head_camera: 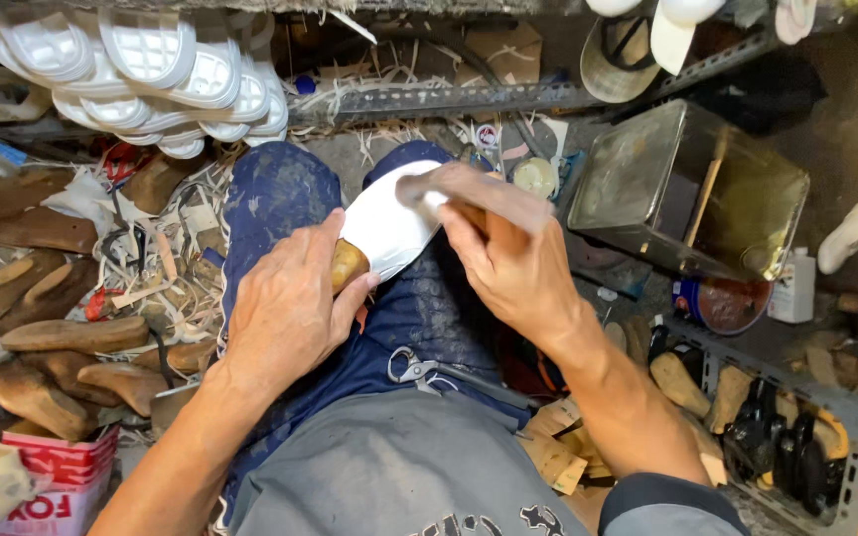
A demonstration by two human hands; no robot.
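The left hand (285,308) is wrapped around a wooden shoe form (348,264) lying on the person's lap. A white sole piece (389,228) sits on top of the form. The right hand (508,268) grips a brush (469,189), blurry, touching the white piece. To the right stands a big open metal tin (638,174) with yellowish liquid and a stick (707,189) inside. Just below it sits a small round can (722,303). White soles (151,69) are stacked top left.
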